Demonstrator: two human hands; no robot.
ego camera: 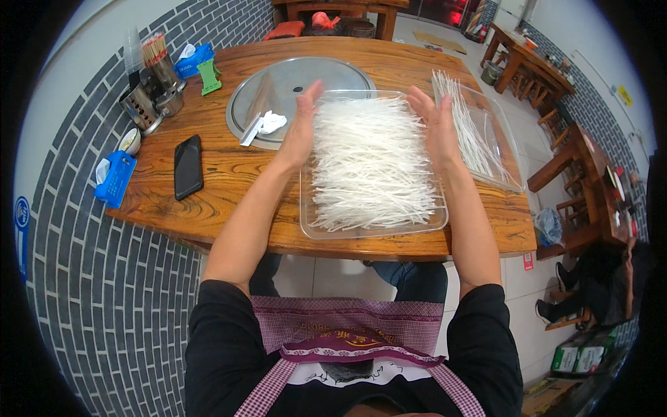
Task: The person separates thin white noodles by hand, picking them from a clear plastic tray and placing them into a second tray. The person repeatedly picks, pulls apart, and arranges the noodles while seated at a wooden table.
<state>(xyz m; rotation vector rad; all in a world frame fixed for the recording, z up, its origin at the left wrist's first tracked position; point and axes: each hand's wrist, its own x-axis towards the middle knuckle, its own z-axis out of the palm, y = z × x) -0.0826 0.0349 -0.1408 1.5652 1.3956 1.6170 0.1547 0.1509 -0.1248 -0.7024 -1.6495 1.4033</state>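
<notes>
A clear plastic tray (375, 229) heaped with white, thin noodle-like strands (372, 161) lies near the front edge of the wooden table (234, 193). My left hand (305, 122) is at the pile's left side, palm turned inward and fingers pointing away from me. On the opposite side my right hand (435, 125) faces it, also upright against the strands' edge. Neither hand is closed around anything; exact contact with the strands is hard to tell. Right of my right hand, a second clear tray (508, 135) holds a smaller bundle of white strands (466, 125).
Behind the heaped tray is a round metal plate (333, 73) with crumpled white tissue (272, 122). To the left are a black phone (188, 167), blue tissue packs (115, 179), a small bowl (130, 142) and a metal utensil holder (140, 109). Someone's legs (568, 297) show at far right.
</notes>
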